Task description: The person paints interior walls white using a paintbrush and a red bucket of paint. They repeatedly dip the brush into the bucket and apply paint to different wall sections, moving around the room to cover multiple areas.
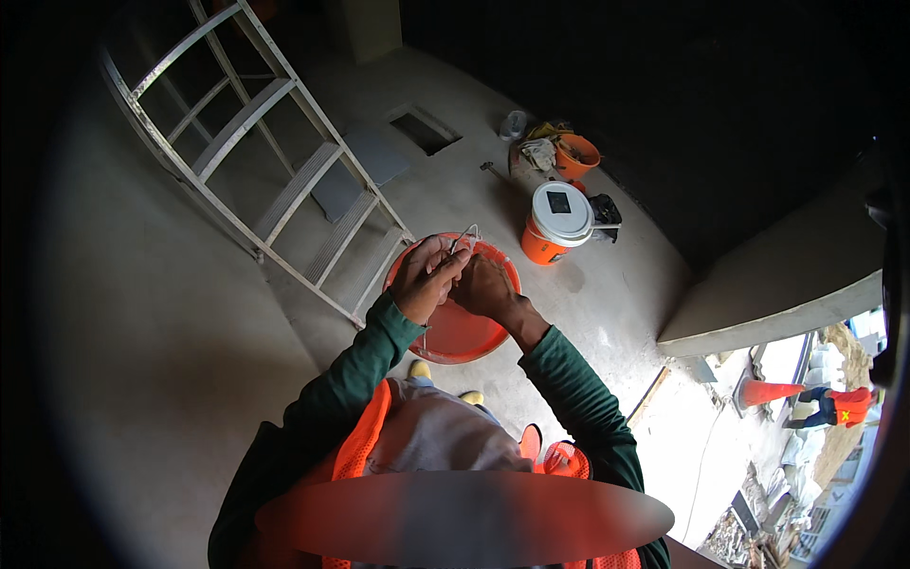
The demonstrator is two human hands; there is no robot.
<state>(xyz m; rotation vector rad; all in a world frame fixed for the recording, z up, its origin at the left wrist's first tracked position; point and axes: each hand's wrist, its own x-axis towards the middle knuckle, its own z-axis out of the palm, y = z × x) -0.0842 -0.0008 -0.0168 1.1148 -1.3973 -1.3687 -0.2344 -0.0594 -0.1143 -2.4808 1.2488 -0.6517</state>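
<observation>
Both hands meet above the far part of a wide red-orange tub. My left hand is closed, its fingers bent around a thin, bent piece of light metal wire that sticks out past the fingertips. Close beside it, my right hand is curled with its back upward. Its fingertips are hidden, and what they grip cannot be made out. The tub stands on the floor just in front of my feet, its inside reddish.
A metal stepladder stands at the left, its foot near the tub. Ahead right are an orange bucket with a white lid and a smaller orange bucket. A rectangular floor opening lies beyond. Outside right, a person is near a traffic cone.
</observation>
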